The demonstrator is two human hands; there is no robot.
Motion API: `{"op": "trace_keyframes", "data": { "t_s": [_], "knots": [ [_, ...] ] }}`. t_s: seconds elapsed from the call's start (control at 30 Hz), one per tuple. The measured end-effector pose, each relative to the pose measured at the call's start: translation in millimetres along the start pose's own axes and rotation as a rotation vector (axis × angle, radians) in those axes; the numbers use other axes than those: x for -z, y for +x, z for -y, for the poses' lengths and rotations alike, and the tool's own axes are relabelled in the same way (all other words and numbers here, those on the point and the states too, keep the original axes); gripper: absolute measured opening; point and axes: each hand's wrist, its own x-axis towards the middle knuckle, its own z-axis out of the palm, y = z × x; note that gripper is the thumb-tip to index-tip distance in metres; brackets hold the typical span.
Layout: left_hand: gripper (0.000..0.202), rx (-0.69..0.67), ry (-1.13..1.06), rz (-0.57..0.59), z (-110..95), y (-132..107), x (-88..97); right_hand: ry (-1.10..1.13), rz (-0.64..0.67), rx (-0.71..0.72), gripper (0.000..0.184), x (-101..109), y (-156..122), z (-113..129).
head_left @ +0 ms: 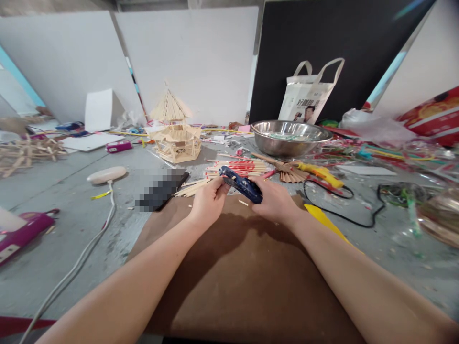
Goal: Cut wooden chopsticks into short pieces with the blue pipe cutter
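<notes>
My right hand (273, 199) is wrapped round a dark blue hand tool (247, 186), its surface spotted with pale marks; it looks like a cutter, though its jaws are hard to see. At the tool's left end, my left hand (210, 203) has thumb and fingers pinched together on something too small to make out. Both hands are above a brown mat (229, 267). Small cut stick pieces (243, 203) lie on the mat below. Just beyond the hands are pale wooden sticks (191, 188) and red-and-white wrapped sticks (247, 167).
A stick-built pavilion model (177, 138) stands behind, left of a steel basin (290, 138). A dark blurred-out flat object (161, 191) lies left of the hands. Yellow glue gun (322, 175) and black cord are at right. A white cable (107, 224) runs along the left.
</notes>
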Motion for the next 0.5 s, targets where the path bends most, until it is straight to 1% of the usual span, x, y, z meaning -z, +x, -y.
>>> {"op": "trace_keyframes", "data": {
  "t_s": [0.27,0.5],
  "knots": [
    [0.027,0.013,0.015,0.002,-0.7,-0.2,0.6,-0.014,0.025,-0.025,0.042,2.0,-0.3,1.5],
    [0.025,0.018,0.005,-0.011,0.4,-0.5,-0.7,-0.006,0.011,-0.003,0.044,0.8,-0.7,0.1]
  ]
}}
